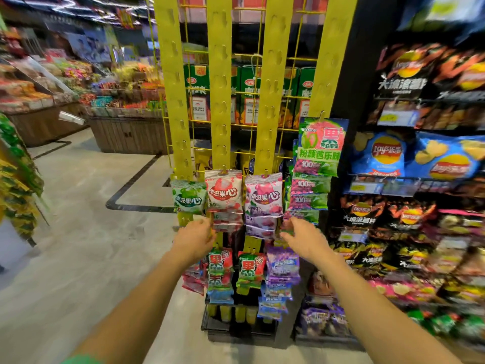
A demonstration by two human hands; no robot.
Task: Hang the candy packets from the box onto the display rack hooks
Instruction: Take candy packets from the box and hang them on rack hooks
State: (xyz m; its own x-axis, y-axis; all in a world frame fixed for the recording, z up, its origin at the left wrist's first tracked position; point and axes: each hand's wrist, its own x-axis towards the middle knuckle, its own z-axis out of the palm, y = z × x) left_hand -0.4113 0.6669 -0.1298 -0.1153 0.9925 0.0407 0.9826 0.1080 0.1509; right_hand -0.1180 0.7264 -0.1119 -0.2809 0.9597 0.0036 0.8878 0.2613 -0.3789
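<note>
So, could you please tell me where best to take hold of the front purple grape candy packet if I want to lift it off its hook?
Probably grip the purple grape candy packet by its flat top seal, just beneath the hook, coming straight from the front. It hangs upright facing you, with the red packet close beside it, so its sides offer little room.

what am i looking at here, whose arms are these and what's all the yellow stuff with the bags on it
This is a single picture from a camera worn on a person's head, looking forward and down, so the two bare arms belong to the wearer. No machine is involved. The yellow strips are hanging display strips with hooks on a wire rack in a shop aisle. Candy packets hang from them: a green one, a red one, a purple one and a taller green and pink column. The left hand and right hand reach toward the packets' lower edges; blur hides whether either grip holds anything. Crisp bags fill the shelves to the right.
</note>
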